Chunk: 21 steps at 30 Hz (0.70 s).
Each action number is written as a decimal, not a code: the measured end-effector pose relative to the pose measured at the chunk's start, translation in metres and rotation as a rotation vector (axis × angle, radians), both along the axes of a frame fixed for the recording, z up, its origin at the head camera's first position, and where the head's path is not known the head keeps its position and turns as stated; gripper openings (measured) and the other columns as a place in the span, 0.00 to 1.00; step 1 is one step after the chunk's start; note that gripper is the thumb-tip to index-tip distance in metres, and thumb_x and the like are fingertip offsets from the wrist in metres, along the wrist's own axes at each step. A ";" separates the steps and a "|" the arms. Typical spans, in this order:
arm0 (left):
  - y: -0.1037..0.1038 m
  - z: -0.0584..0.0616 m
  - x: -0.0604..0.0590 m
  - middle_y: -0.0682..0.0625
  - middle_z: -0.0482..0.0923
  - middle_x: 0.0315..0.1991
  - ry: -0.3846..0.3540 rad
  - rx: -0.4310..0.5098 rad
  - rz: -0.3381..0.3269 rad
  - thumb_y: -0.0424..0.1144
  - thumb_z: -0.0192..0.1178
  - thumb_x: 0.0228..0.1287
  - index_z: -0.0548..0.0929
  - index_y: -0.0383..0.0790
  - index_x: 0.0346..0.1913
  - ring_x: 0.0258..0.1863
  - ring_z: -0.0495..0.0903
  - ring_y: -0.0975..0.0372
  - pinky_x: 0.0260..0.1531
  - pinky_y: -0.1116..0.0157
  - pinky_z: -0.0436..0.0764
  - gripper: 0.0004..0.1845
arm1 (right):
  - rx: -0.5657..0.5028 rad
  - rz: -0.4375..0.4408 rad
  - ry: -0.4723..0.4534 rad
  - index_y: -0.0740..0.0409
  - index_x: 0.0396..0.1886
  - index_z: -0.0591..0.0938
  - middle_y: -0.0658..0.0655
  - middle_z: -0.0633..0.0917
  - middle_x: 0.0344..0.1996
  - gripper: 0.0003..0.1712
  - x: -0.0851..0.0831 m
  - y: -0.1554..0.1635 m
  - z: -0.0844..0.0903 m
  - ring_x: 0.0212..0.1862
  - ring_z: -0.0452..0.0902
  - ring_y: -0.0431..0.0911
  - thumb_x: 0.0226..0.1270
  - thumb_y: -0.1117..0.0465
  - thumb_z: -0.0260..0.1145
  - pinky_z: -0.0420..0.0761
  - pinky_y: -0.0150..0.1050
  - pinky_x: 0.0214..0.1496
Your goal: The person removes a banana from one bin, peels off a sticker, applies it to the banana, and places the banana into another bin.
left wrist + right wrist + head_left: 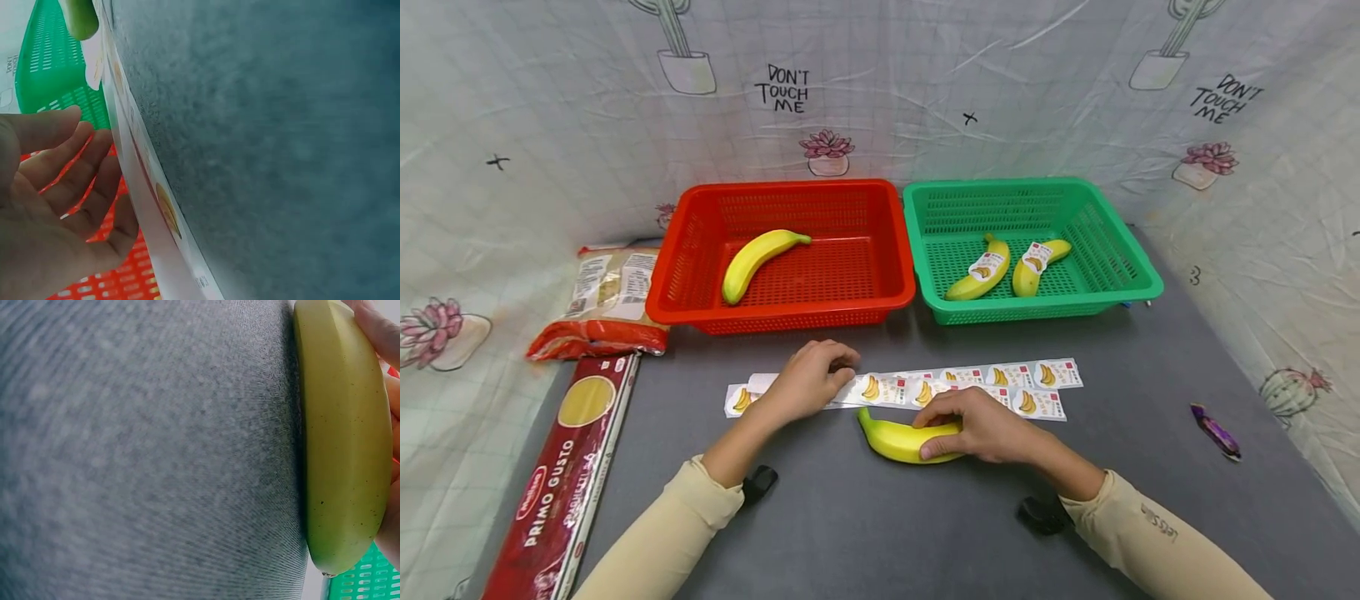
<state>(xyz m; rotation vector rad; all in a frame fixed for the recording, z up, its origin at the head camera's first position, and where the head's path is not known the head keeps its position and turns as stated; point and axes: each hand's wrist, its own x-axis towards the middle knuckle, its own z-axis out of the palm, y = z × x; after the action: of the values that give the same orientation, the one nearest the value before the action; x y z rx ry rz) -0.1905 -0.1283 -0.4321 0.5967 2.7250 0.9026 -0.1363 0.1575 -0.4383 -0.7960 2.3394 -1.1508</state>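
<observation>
On the table my right hand grips a yellow banana, thumb on the near side and fingers over the far side. The right wrist view shows that banana close up, lying against the grey surface. My left hand hovers at the left part of the paper strips of banana stickers. In the left wrist view its fingers are loosely bent with nothing between them, beside a sticker strip. The banana's green stem shows at that view's top.
Behind the strips stand a red basket holding one banana and a green basket holding two stickered bananas. A spaghetti pack and another food bag lie at left. A purple wrapped candy lies at right.
</observation>
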 end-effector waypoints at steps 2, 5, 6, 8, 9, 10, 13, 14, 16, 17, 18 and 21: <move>0.002 -0.001 -0.003 0.46 0.87 0.47 -0.019 -0.008 0.001 0.35 0.65 0.67 0.88 0.39 0.50 0.51 0.81 0.52 0.54 0.49 0.78 0.11 | 0.002 0.002 -0.004 0.43 0.48 0.89 0.42 0.88 0.42 0.19 -0.001 0.000 0.000 0.42 0.80 0.37 0.58 0.45 0.77 0.81 0.35 0.50; 0.003 -0.001 -0.005 0.48 0.87 0.42 -0.048 -0.017 -0.001 0.37 0.67 0.66 0.89 0.40 0.47 0.46 0.82 0.56 0.51 0.52 0.78 0.09 | 0.010 0.000 -0.002 0.42 0.49 0.88 0.41 0.88 0.42 0.19 -0.001 0.000 0.000 0.43 0.80 0.37 0.58 0.45 0.77 0.80 0.35 0.50; 0.004 -0.002 -0.006 0.49 0.87 0.41 -0.055 -0.018 -0.002 0.37 0.67 0.65 0.89 0.41 0.46 0.44 0.82 0.57 0.49 0.53 0.79 0.08 | 0.009 0.001 -0.001 0.42 0.49 0.88 0.41 0.88 0.42 0.19 -0.002 0.000 0.000 0.43 0.80 0.37 0.58 0.45 0.77 0.80 0.35 0.50; 0.003 -0.003 -0.008 0.49 0.86 0.39 -0.064 -0.021 -0.001 0.37 0.68 0.65 0.89 0.41 0.43 0.41 0.82 0.59 0.47 0.56 0.78 0.07 | 0.005 0.000 0.001 0.43 0.48 0.89 0.42 0.88 0.42 0.19 -0.002 0.000 0.000 0.42 0.80 0.37 0.58 0.45 0.78 0.80 0.35 0.50; 0.003 -0.004 -0.008 0.50 0.86 0.38 -0.066 -0.023 0.001 0.38 0.68 0.65 0.90 0.42 0.42 0.40 0.81 0.60 0.46 0.57 0.78 0.06 | 0.002 -0.001 0.001 0.43 0.48 0.89 0.42 0.88 0.42 0.19 -0.002 0.000 0.000 0.42 0.80 0.37 0.58 0.45 0.78 0.80 0.35 0.50; 0.003 -0.004 -0.009 0.50 0.85 0.37 -0.067 -0.023 0.003 0.38 0.68 0.65 0.90 0.42 0.41 0.39 0.80 0.60 0.44 0.59 0.77 0.05 | -0.001 -0.001 0.000 0.43 0.48 0.89 0.42 0.88 0.42 0.19 -0.002 0.000 0.000 0.42 0.80 0.37 0.58 0.45 0.78 0.80 0.35 0.50; 0.003 -0.005 -0.010 0.51 0.85 0.35 -0.067 -0.008 0.019 0.38 0.68 0.66 0.90 0.43 0.38 0.35 0.78 0.62 0.41 0.62 0.76 0.03 | -0.011 0.001 -0.005 0.43 0.48 0.89 0.42 0.88 0.41 0.18 -0.002 0.000 -0.001 0.42 0.80 0.38 0.58 0.46 0.78 0.81 0.35 0.49; 0.003 -0.005 -0.009 0.51 0.85 0.35 -0.069 -0.001 0.028 0.37 0.68 0.67 0.90 0.43 0.37 0.35 0.78 0.62 0.40 0.62 0.75 0.03 | -0.013 0.003 -0.004 0.43 0.48 0.89 0.42 0.88 0.41 0.18 -0.003 0.000 -0.001 0.42 0.80 0.38 0.58 0.46 0.78 0.81 0.35 0.49; 0.003 -0.004 -0.009 0.50 0.85 0.35 -0.069 0.014 0.043 0.37 0.68 0.67 0.90 0.43 0.37 0.35 0.77 0.62 0.40 0.63 0.75 0.03 | -0.017 0.008 -0.002 0.43 0.47 0.89 0.42 0.88 0.41 0.18 -0.003 0.000 -0.001 0.42 0.80 0.38 0.59 0.46 0.77 0.81 0.35 0.50; 0.003 -0.004 -0.009 0.50 0.84 0.35 -0.070 0.020 0.049 0.37 0.68 0.67 0.90 0.42 0.37 0.35 0.77 0.62 0.40 0.64 0.75 0.03 | -0.019 0.010 -0.001 0.43 0.47 0.89 0.42 0.88 0.41 0.18 -0.003 0.000 -0.001 0.42 0.80 0.38 0.59 0.46 0.77 0.81 0.36 0.50; 0.003 -0.004 -0.009 0.50 0.84 0.35 -0.071 0.023 0.053 0.37 0.67 0.67 0.90 0.42 0.37 0.35 0.77 0.62 0.39 0.64 0.75 0.03 | -0.020 0.012 0.001 0.43 0.47 0.89 0.42 0.88 0.41 0.18 -0.003 0.000 -0.001 0.42 0.80 0.38 0.59 0.45 0.77 0.81 0.36 0.50; 0.003 -0.004 -0.008 0.50 0.84 0.35 -0.075 0.031 0.057 0.37 0.67 0.67 0.89 0.42 0.37 0.35 0.76 0.62 0.38 0.65 0.73 0.03 | -0.021 0.013 0.000 0.43 0.47 0.89 0.42 0.88 0.41 0.18 -0.003 0.000 -0.001 0.42 0.80 0.37 0.58 0.45 0.77 0.81 0.35 0.50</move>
<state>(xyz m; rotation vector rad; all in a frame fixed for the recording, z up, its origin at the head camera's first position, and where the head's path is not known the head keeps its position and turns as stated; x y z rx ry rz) -0.1989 -0.1255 -0.4359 0.4826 2.6782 0.9621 -0.1391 0.1575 -0.4395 -0.8165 2.3227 -1.1715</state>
